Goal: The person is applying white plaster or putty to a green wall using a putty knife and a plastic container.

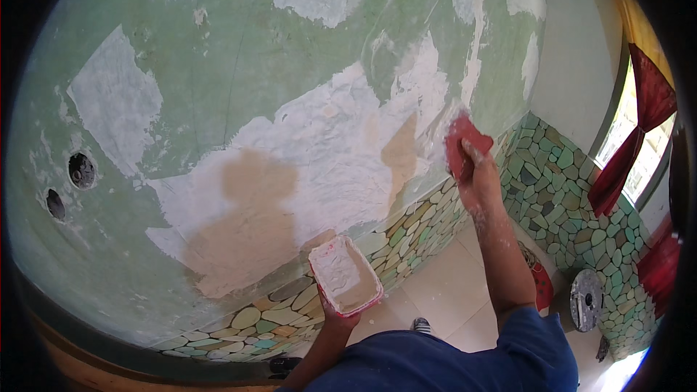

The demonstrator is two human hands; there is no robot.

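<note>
My right hand (pixel 477 178) grips a red putty spreader (pixel 463 147) smeared with white, its edge against the wall beside a patch of filler. My left hand (pixel 340 316) holds a red rectangular tub (pixel 378 292) from below and the side, tilted so that the white filler (pixel 340 270) inside shows. White patches of filler (pixel 330 127) spread over the green wall (pixel 192 94), in the middle and higher up. My shadow falls across the large middle patch.
Pebble-like stone cladding (pixel 272 318) runs along the wall's foot and round the right corner. Two round holes (pixel 81 170) sit in the wall at left. A grey bucket (pixel 585 300) and a red object (pixel 541 287) stand on the tiled floor (pixel 435 283). Dark red curtains (pixel 630 149) hang at the window.
</note>
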